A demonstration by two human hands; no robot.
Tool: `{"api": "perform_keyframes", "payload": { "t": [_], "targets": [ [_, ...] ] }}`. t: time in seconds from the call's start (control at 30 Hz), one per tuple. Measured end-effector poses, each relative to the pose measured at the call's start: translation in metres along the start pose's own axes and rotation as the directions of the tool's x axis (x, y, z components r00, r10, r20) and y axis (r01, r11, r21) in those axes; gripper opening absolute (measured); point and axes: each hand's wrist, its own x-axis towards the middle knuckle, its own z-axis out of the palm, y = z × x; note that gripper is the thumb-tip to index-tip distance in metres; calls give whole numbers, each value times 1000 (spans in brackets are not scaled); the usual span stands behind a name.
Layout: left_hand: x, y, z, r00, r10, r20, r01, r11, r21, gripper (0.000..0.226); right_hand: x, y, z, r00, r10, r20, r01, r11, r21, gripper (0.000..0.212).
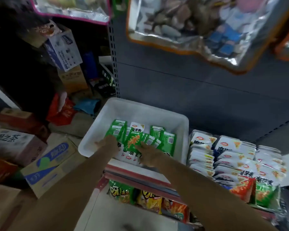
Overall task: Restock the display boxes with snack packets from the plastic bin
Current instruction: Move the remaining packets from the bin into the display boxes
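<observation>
Green and white foil snack packets (137, 139) lie loose in the white plastic bin (97, 130), under both hands. Left hand (107, 142) and right hand (148, 153) press on them, fingers (99, 144) nearly straight, gripping nothing. Slippery packets may slide apart when gathered.

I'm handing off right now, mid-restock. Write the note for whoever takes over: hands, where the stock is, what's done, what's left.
Left hand: inside the white plastic bin, on the green snack packets; grip unclear.
Right hand: over the bin's near edge, on the packets; grip also unclear.
Bin sits on the shelf, left of the display boxes.
Done: display boxes already hold rows of packets.
Left: a pile of packets remains in the bin; move them into the boxes.
</observation>
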Motion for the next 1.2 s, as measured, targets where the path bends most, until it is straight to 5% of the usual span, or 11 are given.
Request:
{"api": "perform_keyframes", "payload": {
  "t": [0.23, 0.47, 0.57, 0.67, 0.8, 0.87, 0.93, 1.03, 1.2],
  "targets": [
    [0, 0, 4, 996, 53, -69, -34, 967, 254, 38, 2, -6, 0, 997, 63, -44, -67, 995, -81, 66],
    [-20, 3, -13, 946, 153, -286, -99, 975, 197, 29, -7, -4, -5, 999, 36, -26, -35, 999, 42, 52],
    [-35, 0, -20, 900, 142, -412, -131, 990, 56, 20, -20, -2, -15, 977, 50, -209, 25, 941, 338, 47],
    [-50, 3, -21, 823, 252, -509, -299, 954, -11, 19, -40, 9, -27, 863, 62, -501, 96, 954, 284, 71],
    [-74, 22, -30, 577, 427, -696, -687, 715, -130, 17, -75, 26, -47, 770, -16, -637, 24, 1000, 5, 62],
    [-91, 39, -38, 497, 439, -748, -795, 577, -190, 14, -94, 37, -53, 634, -46, -772, -17, 997, -74, 37],
    [-108, 60, -45, 532, 369, -762, -800, 512, -311, 12, -119, 51, -60, 573, -2, -819, -20, 1000, -17, 14],
    [-125, 94, -51, 674, 298, -676, -737, 337, -586, 10, -157, 77, -62, 633, 172, -755, 38, 967, 252, 10],
    [-160, 165, -46, 604, 490, -629, -789, 257, -558, 14, -213, 136, -44, 585, 288, -758, 108, 899, 425, 17]
  ]
}}
